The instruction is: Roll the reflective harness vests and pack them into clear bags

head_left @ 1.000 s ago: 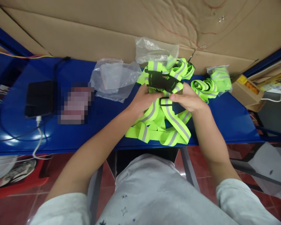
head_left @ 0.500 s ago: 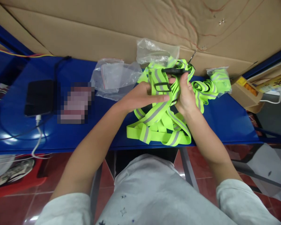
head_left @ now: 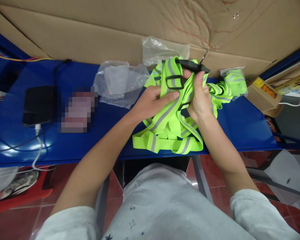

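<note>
A bundle of neon yellow-green straps (head_left: pixel 165 116) with grey stripes lies at the middle of the blue table, its upper part lifted in both hands. My left hand (head_left: pixel 153 101) grips a strap just below a black slide buckle (head_left: pixel 175 82), thumb on top. My right hand (head_left: pixel 201 100) is wrapped round the folded straps on the right, its thumb pointing up at a black clip (head_left: pixel 192 65). Some fingers of each hand are hidden by the straps. Loops of strap hang down to the table's front edge.
Clear plastic bags (head_left: pixel 122 81) lie behind and left of the straps. A black device (head_left: pixel 38 105) with a white cable is at the left. At right are a bagged strap (head_left: pixel 236 81) and a cardboard box (head_left: pixel 262 96). Cardboard (head_left: pixel 102 36) lines the back.
The black clip has turned and tilts down to the right, standing out more above my right thumb. The slide buckle and my left thumb have risen slightly. The view has shifted a little.
</note>
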